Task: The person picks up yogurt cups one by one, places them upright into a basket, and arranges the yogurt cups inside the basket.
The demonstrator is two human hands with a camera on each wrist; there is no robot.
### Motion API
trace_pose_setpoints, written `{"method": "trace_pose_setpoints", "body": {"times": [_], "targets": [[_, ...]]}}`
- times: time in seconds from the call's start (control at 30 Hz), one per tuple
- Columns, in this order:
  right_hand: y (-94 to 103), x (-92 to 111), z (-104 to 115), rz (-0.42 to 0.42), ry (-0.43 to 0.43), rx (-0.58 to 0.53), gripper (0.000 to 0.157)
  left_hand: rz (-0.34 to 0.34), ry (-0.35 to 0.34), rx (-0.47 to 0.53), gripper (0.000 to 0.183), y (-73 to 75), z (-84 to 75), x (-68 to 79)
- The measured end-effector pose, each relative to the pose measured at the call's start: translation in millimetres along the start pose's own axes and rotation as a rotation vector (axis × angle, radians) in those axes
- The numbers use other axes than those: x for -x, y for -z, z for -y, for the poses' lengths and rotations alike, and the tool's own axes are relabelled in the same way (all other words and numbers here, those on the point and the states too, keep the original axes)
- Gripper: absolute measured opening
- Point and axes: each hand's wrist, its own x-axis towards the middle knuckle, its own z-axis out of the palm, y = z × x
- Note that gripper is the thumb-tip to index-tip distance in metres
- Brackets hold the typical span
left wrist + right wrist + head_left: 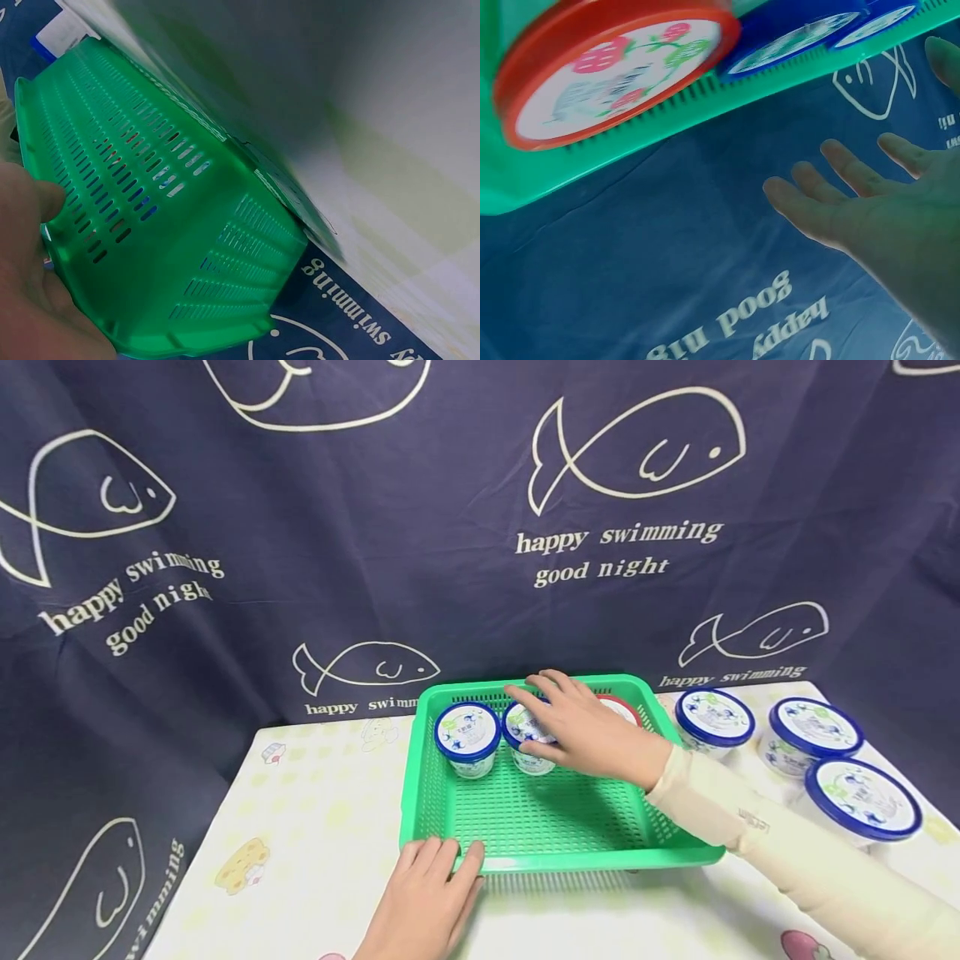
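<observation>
Head view; clock centred on the basket, 12 away from the wearer.

Item: green basket (570,862), on the patterned tablecloth (322,810).
Contents: blue-lidded tub (467,732) at 10; second blue-lidded tub (522,727) at 11; red-lidded tub (621,710), partly hidden, between 1 and 2. All upright.
Outside: three blue-lidded tubs (715,717), 2 to 3.
Left hand (427,897): between 7 and 8, gripping the basket rim, thumb against the outer wall.
Right hand (588,727): over the second tub, fingers spread, grasping nothing; lid contact cannot be told.

Hazards (judged): spread fingers could knock the second tub into its neighbour at 10; a pull by the left hand could skid the basket and jostle its load; the pale sleeve (780,835), slanting out at 4, could sweep the outside tubs, which stand near the table's right edge.

Edges, room: backdrop (420,568) close behind the 12 o'clock rim, limiting reach there. Basket floor offers space at 6; tablecloth stretches away at 9.
</observation>
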Motion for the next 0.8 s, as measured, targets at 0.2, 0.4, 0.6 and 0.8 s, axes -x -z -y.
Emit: {"method": "trace_pose_setpoints", "body": {"times": [0.2, 0.4, 0.6, 0.8], "targets": [[11.6, 19, -13, -0.023, -0.053, 0.006, 0.074, -0.036, -0.010, 0.026, 0.032, -1.1, 0.0, -2.0], [22.0, 38, -20, -0.051, -0.087, -0.015, 0.073, -0.058, -0.016, 0.027, 0.031, -3.4, 0.7, -1.4], [28.4, 57, -28, -0.081, -0.116, -0.038, 0.073, -0.090, -0.019, 0.021, 0.032, -3.5, 0.4, 0.2], [32.3, 81, -40, -0.122, -0.151, -0.037, 0.075, -0.100, -0.019, 0.021, 0.031, -4.5, -2.0, -0.1]]}}
